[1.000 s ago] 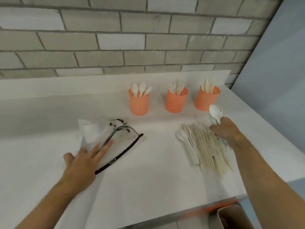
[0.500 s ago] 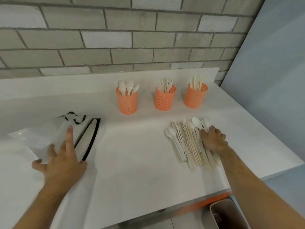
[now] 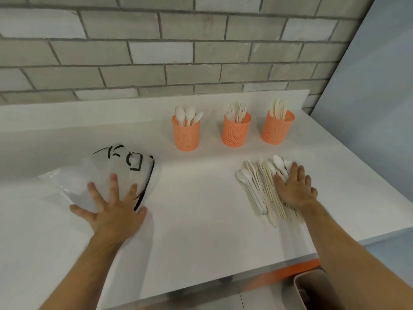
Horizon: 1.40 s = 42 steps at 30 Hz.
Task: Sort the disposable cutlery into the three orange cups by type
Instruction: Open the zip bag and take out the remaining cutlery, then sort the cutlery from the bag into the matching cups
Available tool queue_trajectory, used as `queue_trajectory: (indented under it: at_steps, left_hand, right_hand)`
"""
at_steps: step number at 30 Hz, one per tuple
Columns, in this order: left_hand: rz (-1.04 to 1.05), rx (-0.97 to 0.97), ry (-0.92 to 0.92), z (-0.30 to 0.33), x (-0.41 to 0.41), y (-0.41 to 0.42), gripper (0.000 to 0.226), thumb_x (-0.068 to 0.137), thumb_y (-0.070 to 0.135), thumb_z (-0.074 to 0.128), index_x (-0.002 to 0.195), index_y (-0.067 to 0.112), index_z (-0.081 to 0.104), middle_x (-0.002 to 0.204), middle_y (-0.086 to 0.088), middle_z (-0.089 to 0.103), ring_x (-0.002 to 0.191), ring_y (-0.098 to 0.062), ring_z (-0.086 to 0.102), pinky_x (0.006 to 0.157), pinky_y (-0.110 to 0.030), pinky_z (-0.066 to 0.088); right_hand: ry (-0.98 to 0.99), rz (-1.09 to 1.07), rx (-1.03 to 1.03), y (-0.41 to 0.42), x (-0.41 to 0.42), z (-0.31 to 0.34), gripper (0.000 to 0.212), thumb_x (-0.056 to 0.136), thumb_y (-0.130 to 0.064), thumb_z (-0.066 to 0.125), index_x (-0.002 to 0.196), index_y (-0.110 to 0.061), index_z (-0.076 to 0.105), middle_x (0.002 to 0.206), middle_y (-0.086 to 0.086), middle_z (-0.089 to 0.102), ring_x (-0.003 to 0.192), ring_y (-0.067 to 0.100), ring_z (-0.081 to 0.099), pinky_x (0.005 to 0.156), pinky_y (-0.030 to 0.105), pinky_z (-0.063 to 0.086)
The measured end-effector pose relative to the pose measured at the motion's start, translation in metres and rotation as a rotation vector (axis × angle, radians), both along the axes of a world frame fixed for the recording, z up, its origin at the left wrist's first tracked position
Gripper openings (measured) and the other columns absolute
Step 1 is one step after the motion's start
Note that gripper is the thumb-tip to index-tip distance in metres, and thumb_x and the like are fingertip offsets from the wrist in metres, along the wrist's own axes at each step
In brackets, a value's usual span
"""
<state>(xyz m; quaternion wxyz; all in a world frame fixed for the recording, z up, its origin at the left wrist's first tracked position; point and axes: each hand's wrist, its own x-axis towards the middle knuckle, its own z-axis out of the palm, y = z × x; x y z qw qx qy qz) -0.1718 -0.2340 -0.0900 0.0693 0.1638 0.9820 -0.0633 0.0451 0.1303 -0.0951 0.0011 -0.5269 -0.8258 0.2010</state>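
Under flat right hand [image 3: 295,189] — pale cutlery pile [image 3: 257,186], mixed white and beige; left hand [image 3: 114,211] spread on bag [image 3: 107,175].

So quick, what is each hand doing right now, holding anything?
Left hand: open, fingers spread, pressing flat on the clear plastic bag.
Right hand: open, resting flat on the pile of cutlery, gripping nothing.

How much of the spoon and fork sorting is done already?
Some is done: the left cup holds spoons, the middle cup forks, the right cup what look like knives. Neither hand holds cutlery: the right hand lies flat on the pile, and the left hand presses a plastic bag. That whole pile is left to sort.
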Motion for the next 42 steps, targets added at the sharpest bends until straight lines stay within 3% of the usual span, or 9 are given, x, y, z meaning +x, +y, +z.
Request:
queue_trajectory:
  at_steps: [5,8,13,16,19,24,30,36,42]
  left_hand:
    - [-0.039,0.111,0.094,0.033,0.021,0.014,0.072,0.087,0.057,0.046,0.151,0.040,0.018,0.161,-0.004,-0.020,0.144,-0.041,-0.021,0.106,-0.073,0.010]
    - [-0.181,0.353,0.098,0.045,0.039,0.034,0.053,0.085,0.041,0.058,0.137,0.034,0.048,0.159,-0.001,0.016,0.144,-0.030,0.014,0.105,-0.057,0.026]
    - [-0.271,0.680,-0.250,0.048,0.078,0.084,0.024,0.090,0.026,0.056,0.111,0.030,0.068,0.113,0.009,0.067,0.098,-0.014,0.063,0.087,-0.030,0.049]
    - [-0.309,0.745,-0.353,0.052,0.107,0.126,0.023,0.090,0.020,0.055,0.103,0.030,0.071,0.099,0.015,0.070,0.081,-0.006,0.064,0.083,-0.024,0.050]
    - [-0.351,0.805,-0.438,0.059,0.138,0.181,0.023,0.089,0.019,0.056,0.101,0.028,0.073,0.100,0.011,0.071,0.082,-0.008,0.065,0.085,-0.025,0.052]
    - [-0.372,0.768,-0.488,0.055,0.175,0.274,0.026,0.092,0.023,0.053,0.111,0.018,0.070,0.107,-0.002,0.071,0.097,-0.020,0.066,0.088,-0.029,0.052]
    - [-0.367,0.580,-0.336,0.030,0.192,0.327,0.039,0.090,0.045,0.055,0.112,0.013,0.057,0.104,-0.007,0.063,0.096,-0.026,0.062,0.080,-0.037,0.052]
    - [-0.334,0.537,-0.325,0.025,0.186,0.339,0.036,0.085,0.035,0.061,0.113,0.014,0.053,0.108,-0.007,0.062,0.098,-0.027,0.060,0.080,-0.036,0.052]
    - [-0.331,0.516,-0.294,0.028,0.181,0.344,0.029,0.088,0.030,0.059,0.109,0.010,0.056,0.105,-0.008,0.063,0.096,-0.027,0.061,0.077,-0.033,0.052]
  right_hand:
    - [0.059,-0.037,-0.029,0.001,0.005,0.007,0.075,0.100,-0.058,0.026,0.160,-0.021,-0.001,0.168,0.002,-0.005,0.154,0.030,-0.001,0.120,0.056,0.007]
    - [0.213,-0.082,0.084,0.000,0.011,0.018,0.057,0.103,-0.039,0.037,0.154,-0.016,0.025,0.165,0.006,0.018,0.149,0.031,0.017,0.116,0.057,0.017]
    - [0.398,-0.113,0.119,0.024,0.033,0.037,0.044,0.091,-0.004,0.048,0.132,-0.017,0.055,0.138,0.011,0.051,0.127,0.034,0.047,0.105,0.049,0.037]
    - [0.442,-0.103,-0.035,0.045,0.049,0.043,0.033,0.091,-0.002,0.048,0.119,-0.012,0.064,0.118,0.007,0.063,0.106,0.023,0.058,0.093,0.034,0.048]
    - [0.325,-0.105,-0.246,0.068,0.059,0.041,0.017,0.090,-0.014,0.058,0.099,-0.007,0.071,0.097,0.011,0.072,0.085,0.023,0.067,0.084,0.041,0.057]
    - [0.240,0.008,-0.345,0.082,0.051,0.037,0.038,0.081,-0.038,0.072,0.058,-0.012,0.058,0.053,0.002,0.060,0.050,0.017,0.056,0.057,0.029,0.048]
    - [0.121,0.106,-0.199,0.096,0.039,0.035,0.042,0.075,-0.046,0.075,0.068,-0.013,0.051,0.060,-0.001,0.050,0.055,0.016,0.051,0.047,0.026,0.033]
    - [0.149,0.124,-0.244,0.107,0.037,0.034,0.032,0.071,-0.017,0.074,0.061,-0.013,0.044,0.057,-0.001,0.048,0.048,0.015,0.047,0.043,0.021,0.033]
    - [0.153,0.118,-0.329,0.108,0.031,0.035,0.029,0.068,-0.017,0.077,0.065,-0.013,0.048,0.062,0.001,0.053,0.055,0.018,0.054,0.048,0.023,0.041]
